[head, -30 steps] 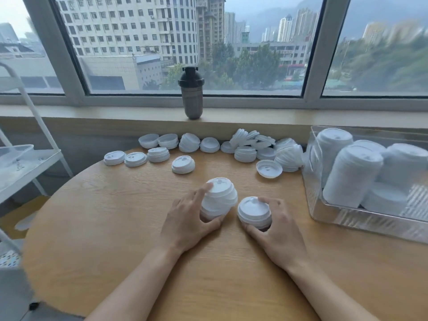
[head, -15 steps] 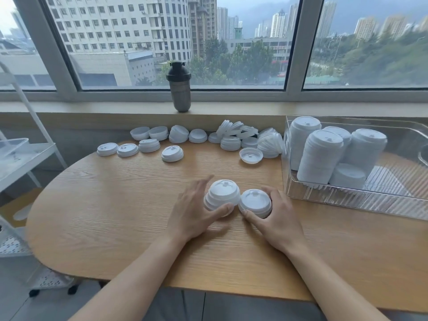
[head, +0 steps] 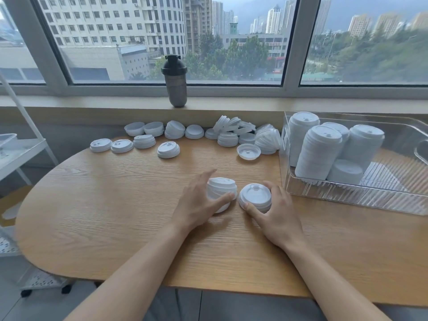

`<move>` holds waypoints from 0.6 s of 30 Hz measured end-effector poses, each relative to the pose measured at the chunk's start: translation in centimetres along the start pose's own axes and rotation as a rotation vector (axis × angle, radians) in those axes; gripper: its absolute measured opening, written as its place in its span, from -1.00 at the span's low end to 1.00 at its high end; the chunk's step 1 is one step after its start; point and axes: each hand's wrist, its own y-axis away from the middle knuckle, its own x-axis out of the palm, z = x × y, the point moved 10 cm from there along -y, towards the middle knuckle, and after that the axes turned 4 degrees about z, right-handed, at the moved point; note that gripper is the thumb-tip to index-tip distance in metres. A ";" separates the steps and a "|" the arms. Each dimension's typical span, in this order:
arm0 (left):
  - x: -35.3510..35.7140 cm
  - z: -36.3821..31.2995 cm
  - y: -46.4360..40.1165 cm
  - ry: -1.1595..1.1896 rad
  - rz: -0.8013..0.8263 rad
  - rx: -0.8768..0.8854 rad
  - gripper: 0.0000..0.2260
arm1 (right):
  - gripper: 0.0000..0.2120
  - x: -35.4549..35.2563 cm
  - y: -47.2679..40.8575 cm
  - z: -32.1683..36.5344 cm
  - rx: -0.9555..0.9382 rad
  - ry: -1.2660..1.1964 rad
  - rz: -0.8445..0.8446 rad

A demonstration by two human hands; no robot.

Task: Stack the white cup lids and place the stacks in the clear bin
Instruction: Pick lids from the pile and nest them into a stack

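Left of the clear bin [head: 347, 198], on the surface [head: 115, 205], the left hand [head: 196, 205] grasps a leaning lid stack [head: 221, 189]. Nearer the bin, the right hand [head: 275, 212] grasps a shorter stack [head: 254, 196]. These look light, thin and slippery; hold them round the sides.

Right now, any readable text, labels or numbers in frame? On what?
None readable.
Lids: raised marks on top, too small to read.
Shaker bottle: no label visible.
Bin: no print visible.
Red signs on buildings beyond the window: blurred.
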 end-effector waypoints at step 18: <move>-1.5 -3.5 6.1 0.062 -0.046 0.254 -0.54 | -0.42 -3.4 4.4 0.4 -0.038 -0.118 -0.009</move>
